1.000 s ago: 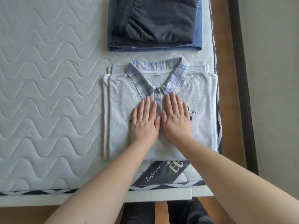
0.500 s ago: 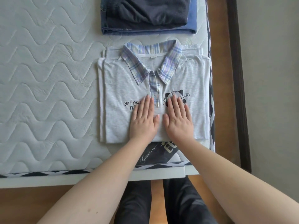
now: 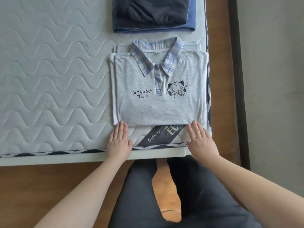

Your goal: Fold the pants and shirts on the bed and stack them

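Dark trousers point(image 3: 189, 203) cover the person's legs at the near edge of the view, above a brown wooden floor point(image 3: 41, 186). Both forearms reach forward to the near edge of the mattress point(image 3: 49, 79). The left hand point(image 3: 119, 142) lies flat with straight fingers, its fingertips touching the near left corner of the folded shirt point(image 3: 158, 106). The right hand point(image 3: 201, 140) lies flat too, fingers straight and together, its tips at the shirt's near right corner. Neither hand holds anything. Between the hands a dark label point(image 3: 162, 134) with white lettering lies on the mattress, partly under the shirt's hem.

The shirt is pale grey, folded into a neat rectangle with the front up, near the right side of the bed. It has a plaid collar point(image 3: 158, 55) in blue and lilac, black letters on one side of the chest and a small cartoon print on the other. Beyond it, apart from the collar, sits a stack of folded pants point(image 3: 153, 14): a dark pair on top of a blue pair.
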`<state>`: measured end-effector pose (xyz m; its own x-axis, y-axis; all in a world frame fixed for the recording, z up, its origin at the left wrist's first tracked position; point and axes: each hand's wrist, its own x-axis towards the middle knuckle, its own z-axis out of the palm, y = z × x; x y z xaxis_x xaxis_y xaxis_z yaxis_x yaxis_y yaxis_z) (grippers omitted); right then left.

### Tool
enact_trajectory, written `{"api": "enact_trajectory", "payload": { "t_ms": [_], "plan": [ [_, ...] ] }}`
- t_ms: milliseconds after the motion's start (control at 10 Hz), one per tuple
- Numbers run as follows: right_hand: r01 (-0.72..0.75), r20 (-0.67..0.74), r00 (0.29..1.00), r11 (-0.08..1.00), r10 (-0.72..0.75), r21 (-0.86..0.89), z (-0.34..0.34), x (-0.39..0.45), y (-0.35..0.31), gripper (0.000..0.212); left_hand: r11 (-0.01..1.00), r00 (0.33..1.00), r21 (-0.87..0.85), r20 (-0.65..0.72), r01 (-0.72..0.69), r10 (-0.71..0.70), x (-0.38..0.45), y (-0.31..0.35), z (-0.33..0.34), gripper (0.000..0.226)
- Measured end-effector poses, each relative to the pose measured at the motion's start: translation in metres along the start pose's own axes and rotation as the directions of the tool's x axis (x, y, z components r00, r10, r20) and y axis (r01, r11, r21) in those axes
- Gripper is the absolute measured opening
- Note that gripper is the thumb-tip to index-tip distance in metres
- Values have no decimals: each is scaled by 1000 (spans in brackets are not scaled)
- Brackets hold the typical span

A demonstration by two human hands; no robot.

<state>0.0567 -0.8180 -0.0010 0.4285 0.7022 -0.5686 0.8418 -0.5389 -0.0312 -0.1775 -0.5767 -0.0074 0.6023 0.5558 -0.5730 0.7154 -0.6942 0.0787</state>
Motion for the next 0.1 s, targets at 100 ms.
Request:
{"api": "enact_trajectory", "payload": {
  "t_ms": [100],
  "plan": [
    [-39, -12, 999, 999, 39, -19, -27, -20, -1, 59, 999, 998, 28, 62, -21, 19, -15, 5, -30, 59]
  ]
}}
